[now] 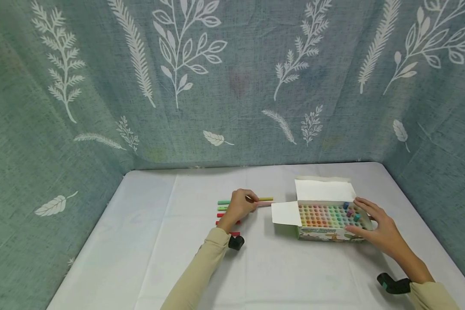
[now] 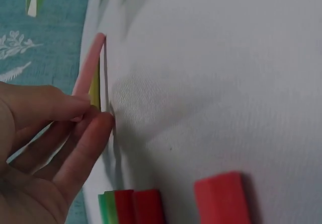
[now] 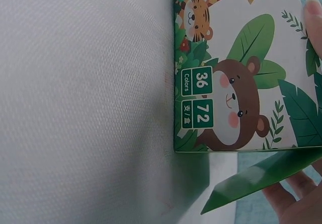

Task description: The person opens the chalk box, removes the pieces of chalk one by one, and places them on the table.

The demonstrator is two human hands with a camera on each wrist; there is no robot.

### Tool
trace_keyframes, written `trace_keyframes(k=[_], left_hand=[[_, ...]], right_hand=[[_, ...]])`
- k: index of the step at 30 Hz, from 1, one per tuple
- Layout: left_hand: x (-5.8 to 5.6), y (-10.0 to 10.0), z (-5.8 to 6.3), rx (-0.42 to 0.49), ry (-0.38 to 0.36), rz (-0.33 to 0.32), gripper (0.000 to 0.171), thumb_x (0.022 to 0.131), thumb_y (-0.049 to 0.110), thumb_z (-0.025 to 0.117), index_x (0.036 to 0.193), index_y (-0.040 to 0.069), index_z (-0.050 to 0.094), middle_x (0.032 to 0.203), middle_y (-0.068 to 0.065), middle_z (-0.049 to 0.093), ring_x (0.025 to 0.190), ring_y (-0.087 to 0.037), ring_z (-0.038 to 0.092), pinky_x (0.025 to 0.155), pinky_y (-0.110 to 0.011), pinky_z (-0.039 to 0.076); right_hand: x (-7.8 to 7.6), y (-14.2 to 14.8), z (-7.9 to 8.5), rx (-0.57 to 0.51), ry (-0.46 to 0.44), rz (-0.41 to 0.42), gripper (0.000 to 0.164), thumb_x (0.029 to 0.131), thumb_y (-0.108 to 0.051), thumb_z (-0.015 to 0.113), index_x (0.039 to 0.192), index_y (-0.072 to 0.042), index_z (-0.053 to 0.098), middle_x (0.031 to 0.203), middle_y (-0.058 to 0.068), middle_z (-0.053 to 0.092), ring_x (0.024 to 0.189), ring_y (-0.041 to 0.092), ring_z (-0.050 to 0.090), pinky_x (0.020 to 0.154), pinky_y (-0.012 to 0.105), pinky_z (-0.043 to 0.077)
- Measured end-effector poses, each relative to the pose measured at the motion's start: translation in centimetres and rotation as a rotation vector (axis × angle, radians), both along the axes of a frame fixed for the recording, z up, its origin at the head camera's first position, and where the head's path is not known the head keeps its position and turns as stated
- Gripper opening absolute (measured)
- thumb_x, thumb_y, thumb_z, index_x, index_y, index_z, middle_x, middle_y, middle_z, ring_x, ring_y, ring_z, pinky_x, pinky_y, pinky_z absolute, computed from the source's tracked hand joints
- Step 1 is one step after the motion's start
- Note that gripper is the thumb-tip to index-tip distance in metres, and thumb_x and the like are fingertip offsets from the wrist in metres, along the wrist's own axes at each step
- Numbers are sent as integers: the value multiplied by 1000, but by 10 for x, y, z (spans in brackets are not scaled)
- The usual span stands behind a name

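My left hand (image 1: 241, 204) pinches a pink crayon (image 2: 90, 65) between thumb and fingers, its free end pointing away in the left wrist view. Close by it on the cloth lies a yellow crayon (image 1: 266, 199). Beneath the left forearm and hand, a green crayon (image 1: 223, 202), a light green one (image 1: 222, 209) and several red crayons (image 2: 221, 196) are laid out in a column. On the right, my right hand (image 1: 383, 228) grips the right end of an opened crayon box (image 1: 329, 234), thumb at the front. A blue crayon (image 1: 346, 205), a purple and a teal one stick up from its holes.
The box's white lid flap (image 1: 325, 189) stands up at the back, and a side flap (image 1: 286, 213) juts left toward the left hand. A white cloth (image 1: 170, 258) covers the table. Patterned green-blue curtains (image 1: 232, 86) hang behind and on both sides.
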State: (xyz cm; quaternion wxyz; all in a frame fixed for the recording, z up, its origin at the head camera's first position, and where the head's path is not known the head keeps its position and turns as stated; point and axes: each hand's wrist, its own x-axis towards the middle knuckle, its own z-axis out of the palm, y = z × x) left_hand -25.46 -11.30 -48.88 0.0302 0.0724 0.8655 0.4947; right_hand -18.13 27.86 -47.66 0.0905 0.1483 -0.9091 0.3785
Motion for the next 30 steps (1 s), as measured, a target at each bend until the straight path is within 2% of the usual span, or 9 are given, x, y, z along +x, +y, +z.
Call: trace_keyframes(k=[6,13,18,21,26,28,30], left_hand=[[-1,-1,5,-224,114,-84,11,80,-6,69,88,1,73,87,-5,67,75,-14,59,63,-23,50],[0,0,7,-317,106,-107,12,81,-5,69,86,5,74,89,-4,67,77,-15,57,64,-24,49],[0,1,8,-389,91,-119,19,82,-9,64,87,7,73,90,-3,67,82,-16,59,68,-26,50],[-1,1,8,-406,95,-124,22,80,-11,61,87,6,73,89,-3,67,83,-16,59,70,-26,50],[-1,-1,11,-363,95,-122,19,80,-9,63,89,5,73,90,-4,67,81,-16,59,68,-26,50],[-1,-3,14,-330,101,-115,16,81,-5,65,91,4,74,92,-5,67,81,-16,59,67,-26,50],[-2,-4,18,-287,115,-107,12,83,-2,66,92,3,73,92,-5,67,80,-16,60,67,-26,50]], right_hand=[[-1,0,-1,-3,-6,5,83,76,-25,81,144,-5,39,146,22,32,129,49,28,87,60,33],[0,0,-1,-7,-2,11,82,76,-24,81,144,-5,38,146,22,32,129,49,28,86,59,33],[0,0,-2,0,11,7,82,76,-24,80,144,-5,38,146,21,32,130,48,28,86,59,34],[0,1,-3,3,13,0,82,76,-25,80,145,-7,38,147,19,32,132,43,26,86,58,34],[2,0,-4,14,17,-11,82,77,-25,80,145,-11,38,148,15,32,138,19,23,85,54,35],[2,0,-3,15,16,-13,82,77,-26,80,145,-11,38,149,14,32,138,18,22,85,53,35],[2,0,-3,13,13,-10,82,77,-26,80,146,-12,38,149,13,31,137,23,23,85,54,35]])
